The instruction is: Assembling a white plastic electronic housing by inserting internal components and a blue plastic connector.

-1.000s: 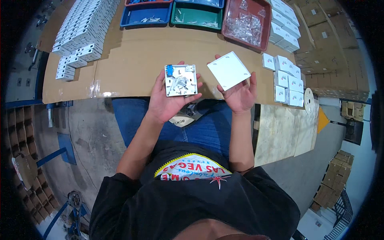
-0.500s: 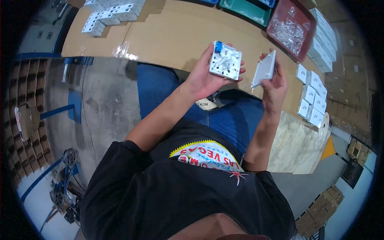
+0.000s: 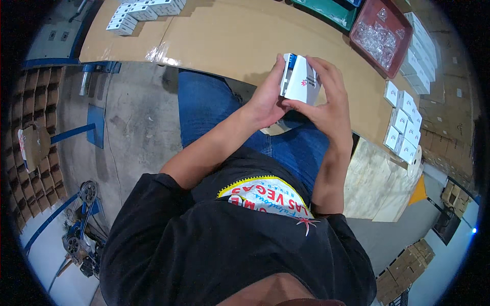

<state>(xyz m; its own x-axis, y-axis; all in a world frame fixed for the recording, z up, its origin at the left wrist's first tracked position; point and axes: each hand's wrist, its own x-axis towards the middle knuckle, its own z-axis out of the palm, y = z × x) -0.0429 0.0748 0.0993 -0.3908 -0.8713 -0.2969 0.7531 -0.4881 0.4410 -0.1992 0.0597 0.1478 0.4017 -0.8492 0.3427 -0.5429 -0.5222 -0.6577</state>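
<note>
Left hand (image 3: 265, 99) and right hand (image 3: 326, 104) both grasp a white box (image 3: 302, 80) above the lap; its contents are hidden; beyond the right hand, a red bin (image 3: 403, 38) holds clear bagged parts.

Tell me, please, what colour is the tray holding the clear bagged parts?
Red tray, seen in the head view.

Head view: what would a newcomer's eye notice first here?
First, the flat white square plastic part at the centre, gripped between the left hand and right hand above the blue-jeaned lap. Next, the red plastic tray of clear small bags at upper right on the brown cardboard-covered table, with small white boxes in rows along the right edge.
</note>
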